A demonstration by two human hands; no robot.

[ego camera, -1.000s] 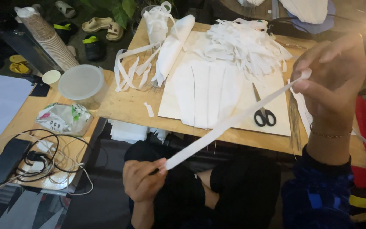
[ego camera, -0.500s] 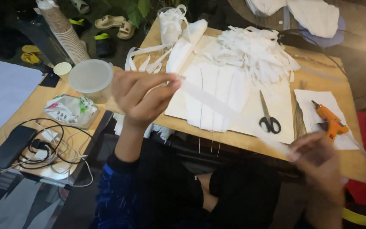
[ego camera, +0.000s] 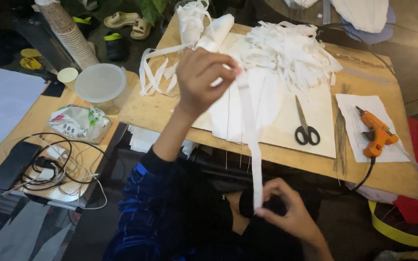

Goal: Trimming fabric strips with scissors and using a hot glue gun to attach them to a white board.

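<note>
Head view: left hand (ego camera: 204, 79) and right hand (ego camera: 286, 212) stretch a white strip (ego camera: 249, 135) taut.

Scissors (ego camera: 306, 126) and an orange glue gun (ego camera: 376, 137) blocked the board's (ego camera: 165, 113) right; its near-left corner lay open.

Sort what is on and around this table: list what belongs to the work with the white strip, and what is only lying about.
In use:
left hand, pinching the strip's top end
right hand, pinching its bottom end
white strip, stretched between them
pile of cut strips
scissors
white sheets

Lying about:
orange glue gun
plastic tub
stack of paper cups
tangled cables
sandals
</note>
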